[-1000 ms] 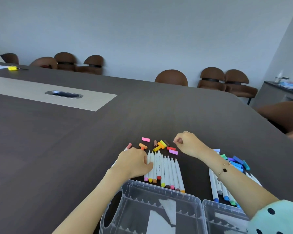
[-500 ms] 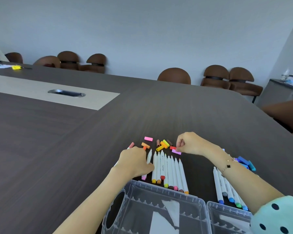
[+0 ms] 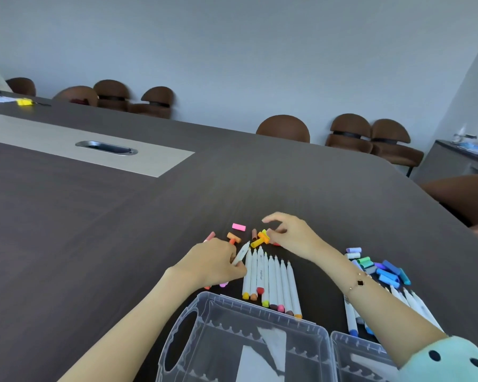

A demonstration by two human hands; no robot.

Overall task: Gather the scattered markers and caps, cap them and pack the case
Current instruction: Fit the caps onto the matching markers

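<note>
Fingers (image 3: 233, 267) of the left hand (image 3: 210, 264) are curling round one white marker (image 3: 240, 253), holding it tilted with its bare end pointing up toward the loose caps. Fingers (image 3: 268, 218) of the right hand (image 3: 293, 235) are spreading loosely over the warm-coloured caps (image 3: 260, 238), index raised, thumb and middle finger nearing a red cap mostly hidden under the palm; whether they are already pinching anything, I cannot tell.

Judging by this, the capping step is under way: one marker is being presented while the other hand is searching the pile for its match. A pink cap (image 3: 238, 226) is lying apart at the far side, and orange caps (image 3: 233, 237) are sitting just beside the marker's tip. A row of markers (image 3: 273, 282) is lying side by side on the bench (image 3: 122, 230), coloured ends toward the case (image 3: 249, 334), which is standing open at the near edge with its slotted trays showing and no marker visible inside. Farther right, blue and green caps (image 3: 381, 268) are heaped beside a second row of markers (image 3: 409, 301), partly hidden by the right forearm.

Next, the right hand is probably needing to settle on the cap matching the held marker's colour, pinch it, line its open end up with the tip and press it on squarely. Packing is not yet begun.
</note>
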